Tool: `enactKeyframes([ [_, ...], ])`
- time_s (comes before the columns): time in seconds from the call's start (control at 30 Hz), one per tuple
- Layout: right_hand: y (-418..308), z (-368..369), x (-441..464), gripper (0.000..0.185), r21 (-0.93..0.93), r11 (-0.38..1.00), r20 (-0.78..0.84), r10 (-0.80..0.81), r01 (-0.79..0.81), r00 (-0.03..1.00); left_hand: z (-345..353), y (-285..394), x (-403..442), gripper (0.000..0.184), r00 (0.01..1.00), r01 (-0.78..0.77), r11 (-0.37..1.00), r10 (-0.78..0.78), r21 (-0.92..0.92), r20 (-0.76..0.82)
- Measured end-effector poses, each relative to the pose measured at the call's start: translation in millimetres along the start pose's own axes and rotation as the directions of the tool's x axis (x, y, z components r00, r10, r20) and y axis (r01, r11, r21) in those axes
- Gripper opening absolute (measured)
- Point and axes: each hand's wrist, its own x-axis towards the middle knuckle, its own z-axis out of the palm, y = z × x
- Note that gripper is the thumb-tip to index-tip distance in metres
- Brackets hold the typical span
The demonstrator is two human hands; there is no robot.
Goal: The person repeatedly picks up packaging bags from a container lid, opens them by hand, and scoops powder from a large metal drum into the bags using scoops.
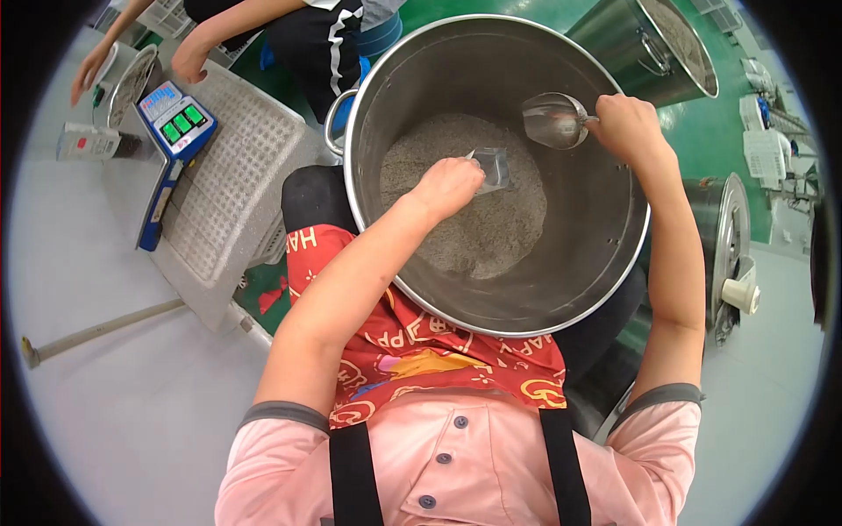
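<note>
Scale (182, 123) stands left of the steel pot (605, 210); above powder (478, 237) at the pot's bottom, the left hand (452, 186) pinches a clear bag (496, 171), its mouth best held open; towards the pot's right wall, the right hand (627, 127) grips a shiny scoop (551, 121) by its handle, which, kept level, then tipped slowly, should spill little
</note>
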Motion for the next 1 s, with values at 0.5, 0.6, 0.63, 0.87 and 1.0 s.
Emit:
enactKeyframes([
  [0.5,-186.7,328.5,-33.7,0.024,0.269,0.925,0.676,-0.381,0.270,0.631,-23.4,11.5,10.0,0.008,0.981,0.122,0.992,-0.118,-0.017,0.153],
  [0.6,-192.7,336.5,-38.2,0.023,0.304,0.890,0.634,-0.455,0.340,0.625,-23.7,12.7,10.6,0.008,0.981,0.130,0.991,-0.124,-0.028,0.151],
  [0.63,-186.2,340.6,-36.1,0.022,0.323,0.887,0.624,-0.462,0.331,0.630,-23.5,12.1,10.7,0.008,0.981,0.130,0.991,-0.125,-0.024,0.151],
  [0.87,-57.2,206.7,-18.1,0.022,0.448,0.841,0.535,-0.523,0.302,0.663,-19.9,6.5,6.6,0.007,0.982,0.147,0.989,-0.148,0.011,0.117],
  [1.0,16.5,111.2,-40.1,0.024,0.606,0.783,0.338,-0.410,0.137,0.847,-18.4,2.6,6.0,0.007,0.986,0.147,0.989,-0.149,0.035,0.076],
])
